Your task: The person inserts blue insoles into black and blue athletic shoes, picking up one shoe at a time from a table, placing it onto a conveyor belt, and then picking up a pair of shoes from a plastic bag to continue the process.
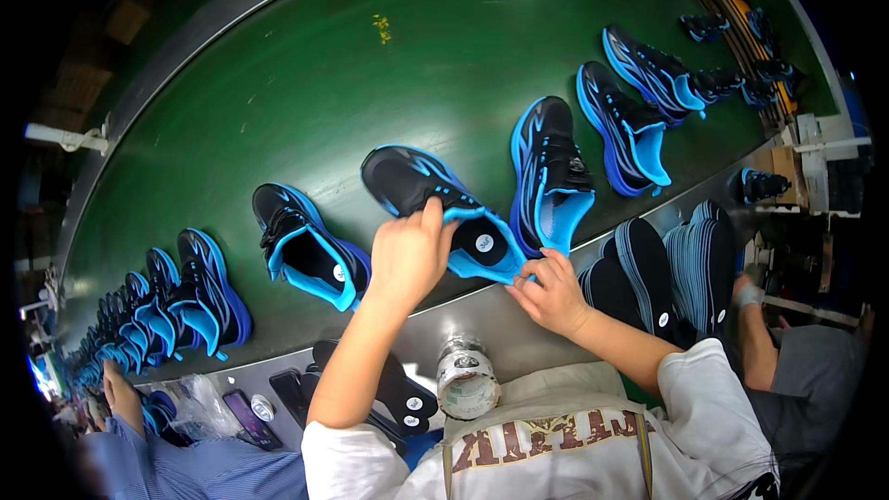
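Black shoe (452,191): smooth rounded toe, soft-looking blue collar, dark flat insole (467,239) inside. Sits at the smooth green belt's (306,74) near edge, just ahead of your hands: left hand (406,252) pinching the opening near the laces, right hand (554,296) pinching the heel rim.

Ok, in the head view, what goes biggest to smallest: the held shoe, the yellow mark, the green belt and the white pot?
Green belt
Held shoe
White pot
Yellow mark

That's only how they look here.
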### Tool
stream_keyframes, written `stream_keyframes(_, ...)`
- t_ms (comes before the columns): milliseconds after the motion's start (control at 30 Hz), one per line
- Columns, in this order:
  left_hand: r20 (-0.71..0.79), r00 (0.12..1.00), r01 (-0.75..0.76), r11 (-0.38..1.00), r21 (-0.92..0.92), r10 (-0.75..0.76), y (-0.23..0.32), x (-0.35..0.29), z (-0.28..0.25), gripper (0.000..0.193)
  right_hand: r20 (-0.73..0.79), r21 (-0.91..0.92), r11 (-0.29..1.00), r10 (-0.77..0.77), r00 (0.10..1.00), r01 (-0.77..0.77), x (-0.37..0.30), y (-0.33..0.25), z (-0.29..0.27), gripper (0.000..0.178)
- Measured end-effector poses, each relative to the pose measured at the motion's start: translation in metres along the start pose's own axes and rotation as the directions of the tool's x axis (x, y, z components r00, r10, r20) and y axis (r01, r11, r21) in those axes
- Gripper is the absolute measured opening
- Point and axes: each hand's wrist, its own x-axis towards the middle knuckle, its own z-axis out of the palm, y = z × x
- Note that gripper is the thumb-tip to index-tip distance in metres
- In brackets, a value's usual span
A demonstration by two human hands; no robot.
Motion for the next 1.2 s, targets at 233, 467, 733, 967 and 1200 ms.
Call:
stream_keyframes(233,-0.079,0.997,0.033,0.899,0.437,0.002,-0.031,0.007,-0.022,0.029,0.007,-0.038,0.994,0.103,0.995,-0.103,-0.031,-0.004,-0.032,0.039)
stream_keyframes(467,-0.390,0.912,-0.070,0.986,0.153,0.125,0.016,0.070,-0.046,0.034,0.191,-0.353,0.699,0.704,0.684,-0.622,-0.172,0.025,-0.083,0.050)
stream_keyframes(733,0.027,0.992,-0.110,0.931,-0.349,0.127,0.080,0.105,0.103,0.045,0.179,-0.302,0.685,0.724,0.666,-0.664,-0.207,0.045,-0.083,0.045)
stream_keyframes(967,-0.300,0.904,0.140,0.874,-0.465,-0.305,0.066,0.150,0.077,0.039,0.093,0.273,0.667,0.699,0.709,-0.694,-0.186,0.039,-0.136,0.047)
stream_keyframes(1200,0.102,0.856,0.437,0.604,-0.666,-0.507,0.045,0.147,0.102,0.043,-0.281,0.066,0.968,0.251,0.926,-0.242,-0.050,0.086,-0.222,0.027)
